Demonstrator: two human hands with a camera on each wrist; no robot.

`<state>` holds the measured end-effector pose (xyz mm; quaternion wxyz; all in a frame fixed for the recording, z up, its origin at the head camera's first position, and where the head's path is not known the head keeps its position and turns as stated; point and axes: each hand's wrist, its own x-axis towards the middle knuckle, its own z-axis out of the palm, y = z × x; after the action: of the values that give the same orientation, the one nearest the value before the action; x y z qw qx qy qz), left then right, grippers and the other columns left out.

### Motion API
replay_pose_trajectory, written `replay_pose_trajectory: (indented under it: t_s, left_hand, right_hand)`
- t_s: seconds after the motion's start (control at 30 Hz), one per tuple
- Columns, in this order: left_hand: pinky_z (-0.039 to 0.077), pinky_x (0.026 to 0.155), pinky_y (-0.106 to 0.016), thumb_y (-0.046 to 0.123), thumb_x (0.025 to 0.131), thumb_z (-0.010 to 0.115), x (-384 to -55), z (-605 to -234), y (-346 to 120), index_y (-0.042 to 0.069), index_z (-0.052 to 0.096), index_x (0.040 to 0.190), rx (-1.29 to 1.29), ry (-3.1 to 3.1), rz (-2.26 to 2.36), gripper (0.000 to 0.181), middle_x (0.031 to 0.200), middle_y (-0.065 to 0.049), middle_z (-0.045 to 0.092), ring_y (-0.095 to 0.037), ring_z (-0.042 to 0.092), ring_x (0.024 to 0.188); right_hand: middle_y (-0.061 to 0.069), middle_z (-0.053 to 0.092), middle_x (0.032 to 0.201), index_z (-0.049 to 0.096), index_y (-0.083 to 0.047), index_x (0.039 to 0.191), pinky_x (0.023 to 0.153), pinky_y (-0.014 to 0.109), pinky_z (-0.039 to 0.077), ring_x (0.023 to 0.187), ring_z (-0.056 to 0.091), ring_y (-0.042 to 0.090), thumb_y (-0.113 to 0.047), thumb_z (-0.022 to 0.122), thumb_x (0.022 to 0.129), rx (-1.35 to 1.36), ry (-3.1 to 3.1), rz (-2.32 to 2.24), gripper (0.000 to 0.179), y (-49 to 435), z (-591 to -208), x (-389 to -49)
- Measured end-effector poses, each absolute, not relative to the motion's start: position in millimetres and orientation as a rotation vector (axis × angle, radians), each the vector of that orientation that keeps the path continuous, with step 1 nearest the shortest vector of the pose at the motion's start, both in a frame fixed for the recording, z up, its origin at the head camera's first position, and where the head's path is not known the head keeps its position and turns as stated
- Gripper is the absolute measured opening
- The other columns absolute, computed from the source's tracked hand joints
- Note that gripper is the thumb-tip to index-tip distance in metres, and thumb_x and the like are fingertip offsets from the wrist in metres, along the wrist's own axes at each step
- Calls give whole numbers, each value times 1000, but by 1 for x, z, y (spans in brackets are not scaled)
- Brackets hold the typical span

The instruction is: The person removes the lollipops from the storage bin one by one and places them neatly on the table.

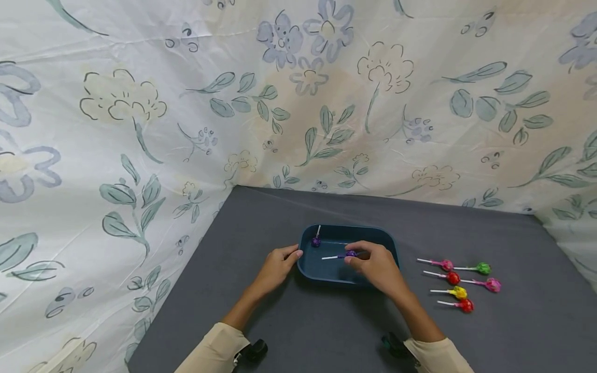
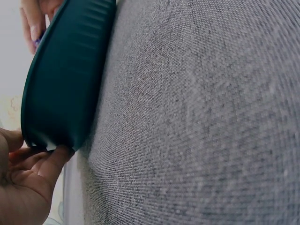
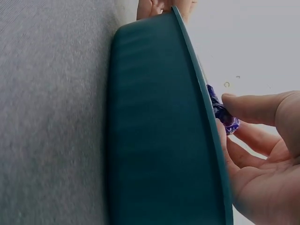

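A dark teal plastic tray [image 1: 347, 281] stands on the grey cloth. My left hand [image 1: 276, 268] grips its left end, thumb at the rim and fingers against the outer wall [image 2: 61, 89]. Over the inside of the tray, my right hand [image 1: 377, 265] pinches a purple-wrapped lollipop [image 1: 351, 254] by its head, the white stick pointing left. In the right wrist view, the purple wrapper [image 3: 226, 115] shows between thumb and fingers just beyond the rim. Another purple lollipop [image 1: 316, 241] lies in the tray's back left corner, stick towards the back wall.
Right of the tray, several lollipops lie on the cloth: a green one [image 1: 483, 268], a yellow one [image 1: 459, 293], red ones [image 1: 466, 305] and pink ones [image 1: 493, 285], sticks pointing left. A flower-patterned curtain [image 1: 326, 129] hangs behind and along the left side.
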<state>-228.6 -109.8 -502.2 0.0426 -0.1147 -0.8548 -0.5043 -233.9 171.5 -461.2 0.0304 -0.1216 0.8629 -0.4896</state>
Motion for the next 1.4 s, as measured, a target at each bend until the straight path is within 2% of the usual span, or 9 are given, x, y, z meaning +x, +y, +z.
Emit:
replay_pose_trajectory:
  t_s: [0.3, 0.57, 0.93, 1.17, 1.27, 1.4]
  left_hand:
    - [48, 113, -55, 24, 111, 58, -231, -505, -109, -6, 64, 141, -360, -2593, -1535, 43, 140, -22, 67, -36, 60, 136]
    - [47, 114, -54, 24, 111, 58, -231, -505, -109, -7, 63, 141, -354, -2605, -1498, 43, 140, -22, 66, -36, 60, 136]
    - [47, 114, -54, 24, 112, 57, -231, -506, -110, -7, 63, 141, -371, -2604, -1492, 43, 140, -22, 67, -36, 61, 136]
    - [47, 114, -54, 23, 111, 58, -230, -505, -110, -6, 63, 142, -368, -2602, -1490, 43, 140, -22, 67, -36, 61, 136]
    - [47, 114, -54, 24, 112, 57, -229, -507, -111, -6, 63, 142, -377, -2602, -1493, 44, 140, -21, 67, -36, 60, 136]
    - [47, 114, -55, 26, 112, 57, -228, -509, -114, -5, 63, 142, -391, -2601, -1492, 44, 141, -21, 67, -35, 61, 136]
  right_hand:
    - [11, 77, 106, 76, -8, 123, 70, 27, 60, 84, 74, 25, -16, 79, 97, -350, 2703, -1556, 27, 191, -460, -231]
    - [11, 76, 104, 75, -7, 124, 69, 27, 59, 84, 73, 26, -20, 78, 99, -318, 2731, -1539, 29, 207, -456, -226]
    - [15, 73, 115, 70, -6, 134, 74, 26, 59, 93, 72, 29, -24, 72, 104, -199, 2762, -1487, 35, 229, -455, -216]
    - [21, 69, 128, 65, -5, 138, 79, 27, 63, 106, 72, 32, -29, 71, 105, -89, 2772, -1474, 42, 242, -459, -210]
    - [22, 68, 130, 63, -4, 140, 80, 30, 64, 106, 72, 31, -33, 69, 105, -43, 2765, -1473, 45, 249, -461, -207]
    - [20, 69, 128, 65, -5, 138, 77, 26, 62, 101, 73, 28, -37, 68, 105, -25, 2806, -1486, 46, 257, -465, -202]
